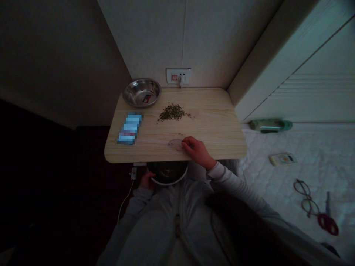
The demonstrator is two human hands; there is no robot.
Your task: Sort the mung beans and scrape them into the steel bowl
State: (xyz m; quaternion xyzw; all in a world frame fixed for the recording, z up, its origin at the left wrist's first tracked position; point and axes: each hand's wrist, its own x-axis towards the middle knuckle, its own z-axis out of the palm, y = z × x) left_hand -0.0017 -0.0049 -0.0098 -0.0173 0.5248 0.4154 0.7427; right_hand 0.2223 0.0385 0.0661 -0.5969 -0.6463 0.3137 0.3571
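Observation:
My left hand (146, 181) is wrapped round the near left rim of a dark bowl with a pale edge (169, 181), held under the table's front edge. The table hides the bowl's far part. My right hand (195, 150) rests at the front of the small wooden table (222, 125), fingertips pinched together. Against those fingertips lies a thin, faint round outline, perhaps a clear disc (174, 143); whether I grip it is too dim to tell. Farther back, a loose pile of small dark green grains (173, 112) is spread over the wood, with a few strays nearer my right hand.
A metal basin (142, 93) stands at the back left, with a lit phone (130, 128) before it. A wall socket (179, 76) holds a plug. On the white bedding are a green bottle (271, 125), a pale handheld device (283, 159), glasses (306, 197) and red-handled scissors (328, 223).

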